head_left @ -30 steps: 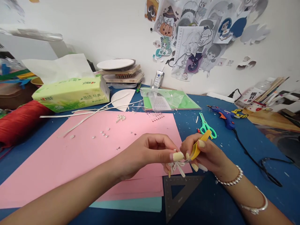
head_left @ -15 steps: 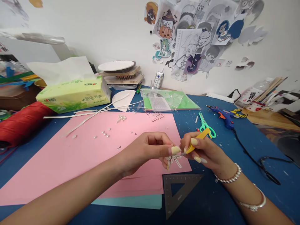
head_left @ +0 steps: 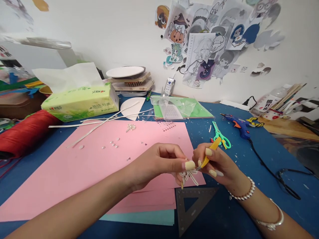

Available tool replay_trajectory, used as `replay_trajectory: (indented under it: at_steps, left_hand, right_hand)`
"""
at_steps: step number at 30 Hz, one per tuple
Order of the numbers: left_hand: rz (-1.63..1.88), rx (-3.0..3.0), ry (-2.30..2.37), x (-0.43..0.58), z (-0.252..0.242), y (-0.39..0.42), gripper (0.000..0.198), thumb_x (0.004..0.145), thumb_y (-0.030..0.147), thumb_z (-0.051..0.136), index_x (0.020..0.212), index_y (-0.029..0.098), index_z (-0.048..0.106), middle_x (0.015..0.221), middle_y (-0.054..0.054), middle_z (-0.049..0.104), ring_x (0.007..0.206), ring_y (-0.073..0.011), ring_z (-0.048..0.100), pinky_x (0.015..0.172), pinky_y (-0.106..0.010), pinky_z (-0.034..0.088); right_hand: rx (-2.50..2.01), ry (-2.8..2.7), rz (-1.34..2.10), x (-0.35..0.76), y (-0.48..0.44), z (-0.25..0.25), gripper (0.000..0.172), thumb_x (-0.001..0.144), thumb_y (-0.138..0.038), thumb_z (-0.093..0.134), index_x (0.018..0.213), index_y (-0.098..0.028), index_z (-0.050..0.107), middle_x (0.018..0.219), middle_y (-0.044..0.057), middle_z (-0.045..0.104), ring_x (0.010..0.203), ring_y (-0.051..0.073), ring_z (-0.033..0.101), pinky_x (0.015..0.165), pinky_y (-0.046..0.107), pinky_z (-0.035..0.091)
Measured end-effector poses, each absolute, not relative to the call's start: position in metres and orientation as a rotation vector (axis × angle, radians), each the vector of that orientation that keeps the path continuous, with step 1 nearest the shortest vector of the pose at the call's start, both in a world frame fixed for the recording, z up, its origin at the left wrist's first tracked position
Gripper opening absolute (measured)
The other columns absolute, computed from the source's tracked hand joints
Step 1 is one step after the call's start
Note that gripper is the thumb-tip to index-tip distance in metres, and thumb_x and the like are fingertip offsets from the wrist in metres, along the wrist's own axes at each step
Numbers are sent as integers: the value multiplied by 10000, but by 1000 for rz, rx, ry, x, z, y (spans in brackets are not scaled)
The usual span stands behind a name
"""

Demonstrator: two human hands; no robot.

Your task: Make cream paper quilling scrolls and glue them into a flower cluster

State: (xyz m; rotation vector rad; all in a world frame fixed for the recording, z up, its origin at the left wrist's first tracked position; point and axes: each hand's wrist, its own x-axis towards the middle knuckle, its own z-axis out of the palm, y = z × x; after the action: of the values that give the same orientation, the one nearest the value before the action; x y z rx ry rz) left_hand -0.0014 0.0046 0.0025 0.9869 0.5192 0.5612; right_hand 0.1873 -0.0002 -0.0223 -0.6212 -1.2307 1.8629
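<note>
My left hand point(head_left: 169, 164) pinches a small white looped ornament point(head_left: 189, 176) between thumb and fingers, over the edge of the pink paper point(head_left: 94, 172). Thin loops and ends stick out below the thumb, while part of it is hidden. Closed around yellow thread snips point(head_left: 211, 151), my right hand point(head_left: 215, 162) holds their metal tip against the ornament's right side. On the paper lies a similar white looped piece point(head_left: 131, 127), with several pearl beads point(head_left: 114, 144) to its left. White strips point(head_left: 99, 127) stretch across the paper's back edge.
A dark triangular ruler point(head_left: 193, 205) lies just below my hands. Green scissors point(head_left: 220, 134) and a blue glue gun point(head_left: 240, 124) with its cord are to the right. A tissue pack point(head_left: 82, 101) and a red thread spool point(head_left: 27, 131) stand at left.
The whole view has shifted slightly, so everything sits a little lower and to the right. Both hands keep their hold, and the snips' tip stays at the ornament.
</note>
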Motion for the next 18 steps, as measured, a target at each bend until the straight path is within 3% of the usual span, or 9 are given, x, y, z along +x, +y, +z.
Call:
replay_trajectory:
  at_steps: [8, 18]
  left_hand:
    - [542, 990, 530, -1, 1, 4, 108, 669, 155, 652, 600, 146, 570, 552, 34, 552, 513, -70, 526, 529, -197, 440]
    - [543, 977, 548, 0, 2, 5, 129, 661, 167, 659, 583, 137, 561, 561, 33, 551, 501, -64, 515, 506, -185, 439]
  right_hand:
    - [-646, -1195, 1810, 184, -5, -19, 235, 747, -342, 548, 621, -166, 639, 367, -65, 438, 329, 14, 318, 418, 161, 296]
    - [-720, -1204, 1753, 184, -5, -20, 248, 751, -364, 538, 627, -173, 636, 391, -48, 478, 358, 29, 367, 395, 175, 269]
